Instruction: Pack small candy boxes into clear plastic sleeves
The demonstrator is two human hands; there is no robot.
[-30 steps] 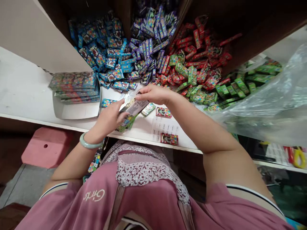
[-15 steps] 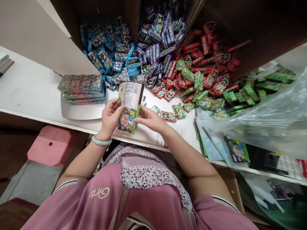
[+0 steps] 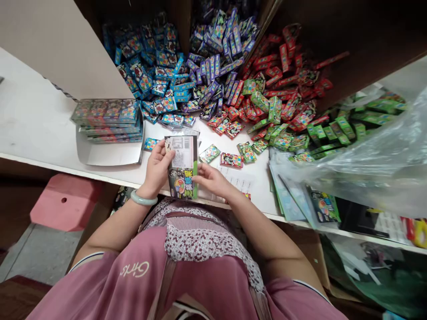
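Stacked boxes (image 3: 106, 120) left of packet (image 3: 182, 166), loose boxes (image 3: 233, 80) behind

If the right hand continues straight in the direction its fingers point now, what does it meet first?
The right hand points left and already touches the printed packet; just beyond is the left hand holding its other edge.

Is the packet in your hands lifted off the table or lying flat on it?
Lifted. Both hands, left hand and right hand, grip the packet by its side edges, barcode face toward the camera, above the table edge.

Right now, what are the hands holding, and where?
Both hold one flat packet: left hand on its left edge, right hand on its lower right edge.
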